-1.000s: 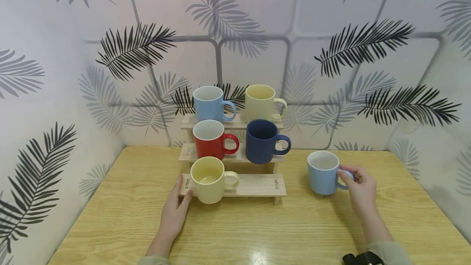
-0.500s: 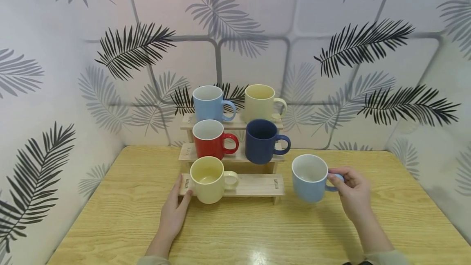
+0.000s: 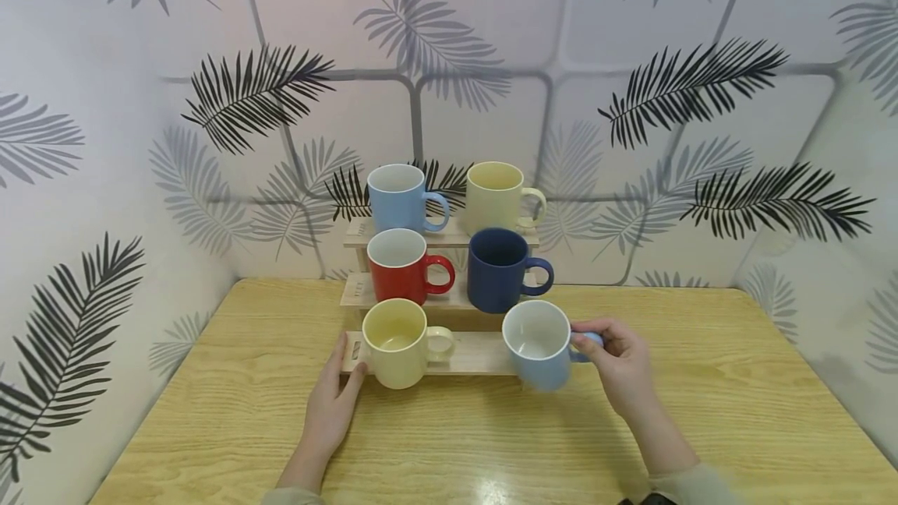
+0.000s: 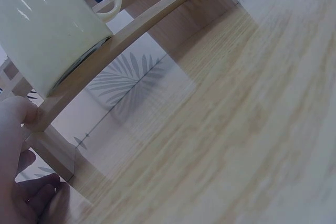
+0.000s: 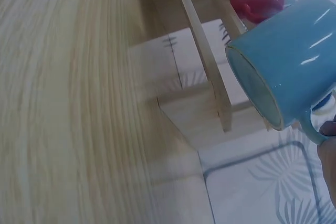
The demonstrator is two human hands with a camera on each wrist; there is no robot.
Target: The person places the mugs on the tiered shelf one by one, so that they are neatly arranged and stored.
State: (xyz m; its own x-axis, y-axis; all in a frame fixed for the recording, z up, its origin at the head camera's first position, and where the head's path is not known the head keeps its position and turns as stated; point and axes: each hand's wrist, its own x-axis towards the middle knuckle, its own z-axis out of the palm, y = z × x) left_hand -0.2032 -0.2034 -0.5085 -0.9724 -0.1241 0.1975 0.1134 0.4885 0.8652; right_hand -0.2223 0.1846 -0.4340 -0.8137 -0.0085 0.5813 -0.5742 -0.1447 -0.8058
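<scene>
A light blue mug with a white inside hangs tilted over the right end of the bottom step of a wooden tiered rack. My right hand pinches its handle between thumb and fingers. In the right wrist view, the mug's base is apart from the step's edge. My left hand grips the left end of that step; in the left wrist view its thumb lies on the board's edge. Beside it, a pale yellow mug stands upright on the step, handle to the right.
On the middle step stand a red mug and a dark blue mug. The top step bears another light blue mug and another pale yellow mug. The wooden table reaches back to a leaf-patterned wall.
My right hand has lifted the light blue mug off the table and carried it left to the bottom step, tilting it. My left hand has stayed in place.
</scene>
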